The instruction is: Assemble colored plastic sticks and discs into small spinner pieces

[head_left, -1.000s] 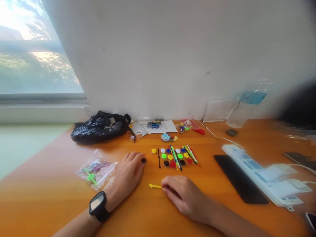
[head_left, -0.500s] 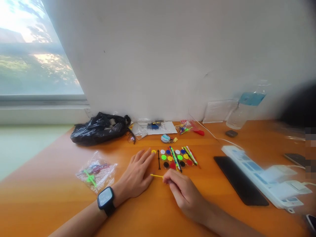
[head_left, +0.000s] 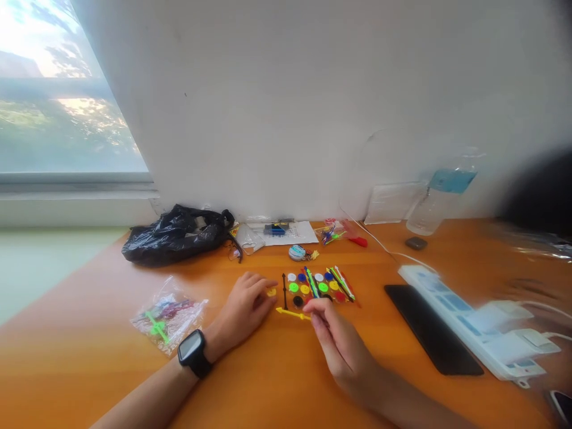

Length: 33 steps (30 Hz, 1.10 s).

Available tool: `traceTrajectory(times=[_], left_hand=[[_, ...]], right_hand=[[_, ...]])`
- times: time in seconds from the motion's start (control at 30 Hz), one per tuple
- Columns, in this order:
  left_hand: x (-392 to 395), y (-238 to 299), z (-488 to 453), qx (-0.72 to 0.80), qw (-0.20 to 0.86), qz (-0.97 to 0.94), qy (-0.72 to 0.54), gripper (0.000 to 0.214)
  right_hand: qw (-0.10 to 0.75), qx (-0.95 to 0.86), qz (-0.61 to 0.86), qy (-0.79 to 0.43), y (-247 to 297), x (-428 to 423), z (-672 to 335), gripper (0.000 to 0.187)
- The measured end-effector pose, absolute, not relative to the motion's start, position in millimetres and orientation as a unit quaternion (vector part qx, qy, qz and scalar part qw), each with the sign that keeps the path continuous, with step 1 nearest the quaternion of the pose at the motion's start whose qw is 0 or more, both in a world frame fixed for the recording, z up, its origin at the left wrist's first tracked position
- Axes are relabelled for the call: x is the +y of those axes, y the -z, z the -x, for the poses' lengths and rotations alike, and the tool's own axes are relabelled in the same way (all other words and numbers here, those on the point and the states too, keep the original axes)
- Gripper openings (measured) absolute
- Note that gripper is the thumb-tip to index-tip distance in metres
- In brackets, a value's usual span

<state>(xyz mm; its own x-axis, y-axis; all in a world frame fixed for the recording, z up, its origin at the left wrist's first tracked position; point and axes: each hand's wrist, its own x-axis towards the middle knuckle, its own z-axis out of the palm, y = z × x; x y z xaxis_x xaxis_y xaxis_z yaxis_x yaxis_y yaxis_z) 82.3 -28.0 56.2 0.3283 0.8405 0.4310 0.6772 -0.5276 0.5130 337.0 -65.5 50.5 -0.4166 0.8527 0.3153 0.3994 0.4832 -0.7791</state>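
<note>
My left hand (head_left: 245, 307), with a black watch on its wrist, rests on the table with thumb and index finger closed around a small yellow round disc (head_left: 271, 292). In my right hand (head_left: 337, 339) a yellow plastic arrow (head_left: 291, 313) is pinched between thumb and fingers, its tip pointing left. A black arrow (head_left: 284, 292) lies upright in view between the left hand and rows of coloured discs, among them a white disc (head_left: 292, 277) and a black disc (head_left: 298, 301). Across those rows lie bundled arrows (head_left: 311, 282) and a second arrow bundle (head_left: 344, 282).
At left lies a clear bag (head_left: 179, 310) with coloured parts, and behind it a black plastic bag (head_left: 176, 235). A round tin (head_left: 297, 252) sits behind the discs. To the right are a dark phone-like slab (head_left: 431, 328), a white power strip (head_left: 465, 322) and a bottle (head_left: 424, 214).
My left index finger has drawn the yellow disc towards me, and the fingers have curled in. My right hand has shifted slightly right with the yellow arrow, which now tilts differently.
</note>
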Motion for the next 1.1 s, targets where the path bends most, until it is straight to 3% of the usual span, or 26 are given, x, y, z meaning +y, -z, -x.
traceTrajectory(times=[0.17,0.27,0.37,0.43,0.77,1.1], left_hand=[[-40.7,-56.7,-90.9,0.462,0.220,-0.742,-0.433,0.014],[-51.8,-48.2,-104.5,0.445,0.367,-0.676,-0.458,0.019],[-63.8,-37.4,-115.5,0.431,0.535,-0.610,-0.395,0.037],[-69.6,-33.5,-118.4,0.431,0.591,-0.589,-0.345,0.044],[-67.6,-45.1,-114.5,0.402,0.585,-0.580,-0.400,0.040],[-69.8,-45.7,-111.0,0.436,0.578,-0.559,-0.403,0.040]], right_hand=[[0.448,-0.729,0.415,-0.308,-42.9,-65.1,-337.5,0.025],[0.489,-0.701,0.416,-0.312,-41.4,-63.9,-337.2,0.026],[0.496,-0.701,0.407,-0.311,-43.0,-62.7,-338.5,0.026],[0.484,-0.713,0.401,-0.311,-44.0,-62.4,-339.4,0.025],[0.401,-0.807,0.334,-0.276,-48.5,-59.8,-333.9,0.019],[0.389,-0.835,0.306,-0.239,-46.3,-50.1,-336.7,0.020]])
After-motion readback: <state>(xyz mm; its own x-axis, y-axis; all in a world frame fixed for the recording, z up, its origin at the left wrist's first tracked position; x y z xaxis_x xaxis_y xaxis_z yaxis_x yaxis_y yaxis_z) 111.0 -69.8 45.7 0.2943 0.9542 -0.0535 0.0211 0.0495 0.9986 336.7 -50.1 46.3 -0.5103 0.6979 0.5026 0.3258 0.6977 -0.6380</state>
